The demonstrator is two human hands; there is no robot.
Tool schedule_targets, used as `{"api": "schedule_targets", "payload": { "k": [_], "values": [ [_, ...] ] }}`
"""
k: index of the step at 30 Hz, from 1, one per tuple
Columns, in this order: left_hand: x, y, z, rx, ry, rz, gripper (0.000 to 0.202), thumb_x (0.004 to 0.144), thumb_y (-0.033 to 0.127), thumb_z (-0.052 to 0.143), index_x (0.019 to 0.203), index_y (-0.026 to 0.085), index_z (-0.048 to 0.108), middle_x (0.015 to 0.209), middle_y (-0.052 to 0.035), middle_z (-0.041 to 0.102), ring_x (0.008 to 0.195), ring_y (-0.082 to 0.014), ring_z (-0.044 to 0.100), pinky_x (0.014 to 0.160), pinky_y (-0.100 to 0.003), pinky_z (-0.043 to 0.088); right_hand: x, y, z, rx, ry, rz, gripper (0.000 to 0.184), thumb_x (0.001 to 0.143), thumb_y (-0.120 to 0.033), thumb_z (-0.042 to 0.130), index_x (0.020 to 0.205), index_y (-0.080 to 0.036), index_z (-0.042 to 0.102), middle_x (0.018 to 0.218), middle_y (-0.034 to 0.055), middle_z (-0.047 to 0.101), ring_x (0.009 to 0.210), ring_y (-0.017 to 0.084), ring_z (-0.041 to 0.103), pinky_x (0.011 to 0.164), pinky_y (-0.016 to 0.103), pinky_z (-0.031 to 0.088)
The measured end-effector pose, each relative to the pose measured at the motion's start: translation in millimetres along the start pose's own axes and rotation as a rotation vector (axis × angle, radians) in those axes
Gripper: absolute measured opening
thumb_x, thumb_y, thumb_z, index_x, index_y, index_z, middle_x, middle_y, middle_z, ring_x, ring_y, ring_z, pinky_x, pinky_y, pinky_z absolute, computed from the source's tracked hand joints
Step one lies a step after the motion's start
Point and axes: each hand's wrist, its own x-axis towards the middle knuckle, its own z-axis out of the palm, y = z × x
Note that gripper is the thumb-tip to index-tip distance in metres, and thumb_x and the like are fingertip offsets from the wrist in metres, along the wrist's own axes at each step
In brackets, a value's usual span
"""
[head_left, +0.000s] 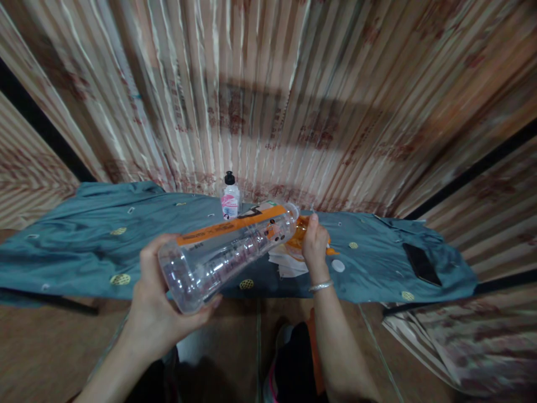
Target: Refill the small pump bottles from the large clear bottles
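Gripping the base of the clear bottle (229,246), the left hand (161,313) is closed around it, tilting it above the tabletop's (84,246) near edge. A firm base hold (I think) keeps the mouth steady. The right hand (314,243) curls at the mouth, over an orange thing (298,238); I cannot tell its grip.

A teal cloth with gold dots (84,235) covers the counter. A small clear bottle with black cap and pink label (230,197) stands at the back (by the striped curtain (268,84)); a flat black phone (421,264) lies far right.
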Motion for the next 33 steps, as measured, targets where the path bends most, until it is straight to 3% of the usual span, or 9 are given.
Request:
{"api": "schedule_targets", "payload": {
  "k": [4,12,18,25,33],
  "values": [
    [-1.5,0.5,-1.0,-0.007,0.009,-0.003,0.090,0.062,0.054,0.075,0.136,0.021,0.037,0.107,-0.0089,0.056,0.080,-0.0219,0.066,0.065,-0.035,0.062,-0.7,-0.1,1.3,-0.034,0.004,-0.008,0.054,0.103,-0.039,0.018,0.069,-0.020,0.054,0.059,0.0045,0.056,0.055,0.017,0.052,0.058,0.030,0.031],
    [1.8,6.4,-1.4,-0.023,0.028,0.039,0.086,0.062,0.048,0.076,0.134,0.021,0.038,0.103,-0.0060,0.054,0.075,-0.0173,0.064,0.055,-0.025,0.059,-0.1,-1.5,3.2,-0.029,0.011,-0.006,0.052,0.102,-0.042,0.018,0.065,-0.022,0.048,0.059,0.0046,0.056,0.055,0.017,0.049,0.057,0.031,0.027],
    [4.0,8.4,-1.3,-0.015,0.031,0.057,0.083,0.063,0.048,0.076,0.132,0.020,0.039,0.105,-0.0067,0.053,0.077,-0.0172,0.064,0.054,-0.024,0.059,1.3,-1.1,4.4,-0.034,0.006,-0.002,0.051,0.102,-0.040,0.019,0.063,-0.022,0.048,0.058,0.0043,0.054,0.053,0.017,0.048,0.056,0.031,0.026],
    [4.1,9.3,-0.1,-0.066,0.004,0.017,0.085,0.062,0.045,0.077,0.133,0.022,0.038,0.101,-0.0030,0.052,0.066,-0.0130,0.061,0.047,-0.021,0.056,1.2,-2.9,1.5,-0.037,-0.002,0.018,0.050,0.101,-0.037,0.020,0.065,-0.022,0.051,0.059,0.0041,0.053,0.054,0.018,0.048,0.057,0.031,0.027],
    [2.4,10.9,-0.8,-0.041,0.008,-0.007,0.086,0.060,0.042,0.078,0.133,0.023,0.037,0.105,-0.0036,0.050,0.070,-0.0137,0.060,0.050,-0.022,0.056,1.4,-2.5,1.4,-0.038,0.004,0.027,0.053,0.101,-0.042,0.018,0.064,-0.022,0.051,0.057,0.0032,0.053,0.053,0.017,0.046,0.057,0.031,0.027]
  ]
}}
